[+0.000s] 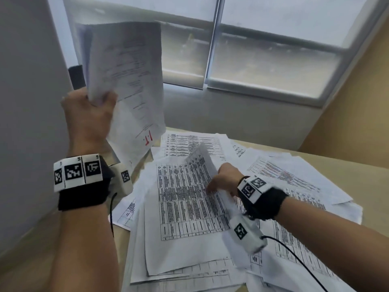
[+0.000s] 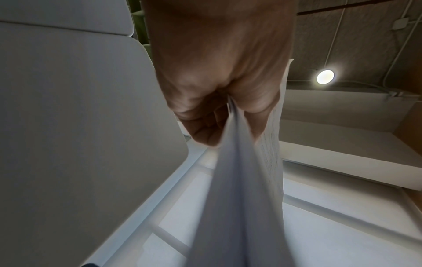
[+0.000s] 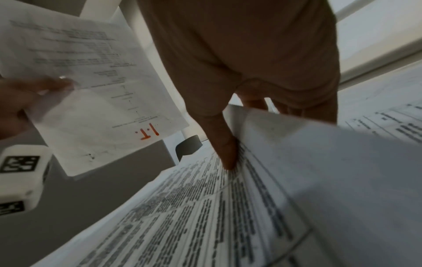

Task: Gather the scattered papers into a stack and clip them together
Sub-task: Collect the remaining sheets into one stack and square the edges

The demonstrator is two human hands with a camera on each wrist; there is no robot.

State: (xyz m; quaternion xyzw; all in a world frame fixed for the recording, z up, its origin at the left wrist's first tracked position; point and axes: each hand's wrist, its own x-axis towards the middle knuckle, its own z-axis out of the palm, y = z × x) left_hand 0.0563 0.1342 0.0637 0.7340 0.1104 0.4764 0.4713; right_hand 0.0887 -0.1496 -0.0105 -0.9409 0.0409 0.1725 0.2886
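My left hand [image 1: 92, 106] is raised above the table's left end and pinches a small bundle of printed sheets [image 1: 128, 81] by its edge, thumb in front; the front sheet carries red letters at its lower corner. The same bundle [image 2: 239, 180] hangs from that hand [image 2: 219, 108] in the left wrist view. My right hand [image 1: 223, 182] is low over the pile of scattered papers [image 1: 185, 207] and grips the right edge of a sheet with printed tables [image 1: 200, 163], lifting it so it curls up. In the right wrist view the thumb [image 3: 226, 153] presses on that sheet [image 3: 319, 162].
Many more printed pages [image 1: 284, 178] lie overlapping across the beige table [image 1: 336, 165]. A dark object [image 1: 76, 76] stands behind the left hand near the grey wall. A window with blinds [image 1: 252, 49] is beyond the table.
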